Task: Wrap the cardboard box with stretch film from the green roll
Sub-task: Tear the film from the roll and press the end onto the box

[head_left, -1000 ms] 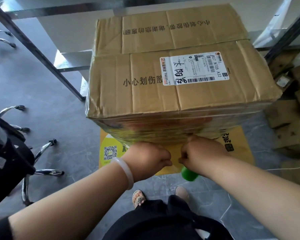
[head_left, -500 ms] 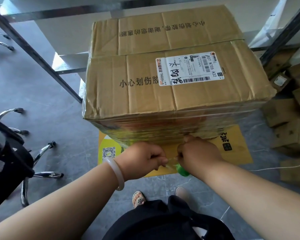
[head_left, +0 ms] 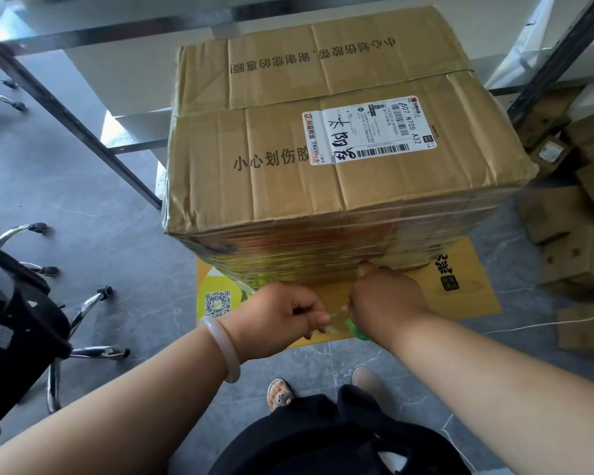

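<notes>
A large cardboard box [head_left: 340,159] with a white shipping label stands on a yellow flattened carton [head_left: 460,293]. Clear stretch film wraps its near side in several layers. In front of that side, my left hand [head_left: 285,313] pinches a strand of film [head_left: 335,322] between curled fingers. My right hand [head_left: 388,299] grips the green roll [head_left: 355,329]; only the roll's lower end shows under the fist. The two hands are almost touching, with the film stretched between them.
An office chair [head_left: 18,323] with chrome legs stands at the left. Small cardboard boxes [head_left: 580,234] are stacked on the floor at the right. Dark metal frame legs [head_left: 69,111] run behind the box. My feet [head_left: 282,394] are on grey tiles below.
The hands have shifted slightly left and closer together. Less of the green roll shows below my right hand than a second ago.
</notes>
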Demonstrator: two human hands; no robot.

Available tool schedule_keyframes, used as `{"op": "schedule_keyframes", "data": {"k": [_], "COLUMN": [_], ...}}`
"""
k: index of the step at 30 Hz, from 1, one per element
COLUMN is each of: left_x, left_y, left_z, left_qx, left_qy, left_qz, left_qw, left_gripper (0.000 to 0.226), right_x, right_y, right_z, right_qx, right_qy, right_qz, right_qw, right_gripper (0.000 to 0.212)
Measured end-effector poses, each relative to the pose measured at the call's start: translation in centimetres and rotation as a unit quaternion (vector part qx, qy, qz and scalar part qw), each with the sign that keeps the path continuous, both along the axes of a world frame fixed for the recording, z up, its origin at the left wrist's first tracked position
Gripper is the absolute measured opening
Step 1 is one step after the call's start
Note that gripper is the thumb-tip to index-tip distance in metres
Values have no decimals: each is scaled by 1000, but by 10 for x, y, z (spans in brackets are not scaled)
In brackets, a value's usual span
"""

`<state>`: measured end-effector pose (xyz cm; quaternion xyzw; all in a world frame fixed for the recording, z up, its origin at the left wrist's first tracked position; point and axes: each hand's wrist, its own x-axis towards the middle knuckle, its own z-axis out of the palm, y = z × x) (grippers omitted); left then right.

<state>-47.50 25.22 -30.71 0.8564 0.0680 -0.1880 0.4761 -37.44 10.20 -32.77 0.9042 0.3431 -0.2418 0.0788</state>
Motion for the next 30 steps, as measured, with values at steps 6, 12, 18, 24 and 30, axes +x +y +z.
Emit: {"op": "schedule_keyframes", "data": {"k": [6, 12, 18, 24, 30], "left_x": [-7, -9, -6, -3, -4], "left_y": [36, 19, 6, 5, 7], "left_z": [34, 18, 1, -2, -7], "left_qx": [-183, -25, 69, 80, 93], "left_qy": [-102, -43, -73, -95, -98], "left_qz": [142, 65, -19, -13, -16], "left_qw": [967, 997, 995, 992, 991], "left_gripper": [17, 22, 19, 17, 18], "right_x": [19, 26, 7, -3, -19], "right_y": [-38, -45, -39, -26, -26], "right_z": [-18, -14, -36, -41, -45], "right_qx": [-80, -45, 18, 32, 104], "right_qy": [4, -41, -99, -110, -111], "right_qz": [-39, -94, -90, -140, -145], "right_qw": [996, 994, 991, 984, 978], "right_gripper": [35, 36, 28, 38, 42]}}
